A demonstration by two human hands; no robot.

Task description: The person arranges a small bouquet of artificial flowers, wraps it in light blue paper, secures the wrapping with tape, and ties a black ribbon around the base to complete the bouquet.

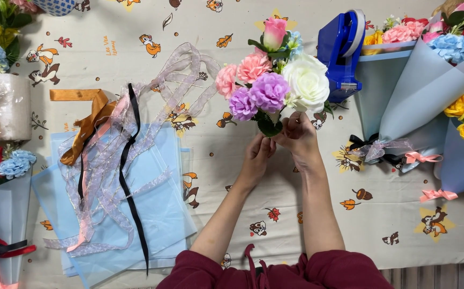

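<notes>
we see both hands meet under a small bunch of flowers [272,85] held over the middle of the table. the left hand [257,155] and the right hand [297,134] are pressed together and clamped on the stems, which their fingers hide almost wholly; only a few green leaves show at the base. the bunch has pink, purple and white blooms, with a pink bud at the far top.

to the left, a tangle of ribbons [115,144], sheer, orange and black, lies on a stack of pale blue sheets [167,214], whose near edge is cut off. far right of the bunch stands a blue tape dispenser [341,51], its label too small to make out. at the right edge lie wrapped bouquets [430,85] in pale blue cones, partly cut off. a roll of clear film [7,112] stands at the far left. the tablecloth [392,235] is cream with squirrels and leaves.
</notes>
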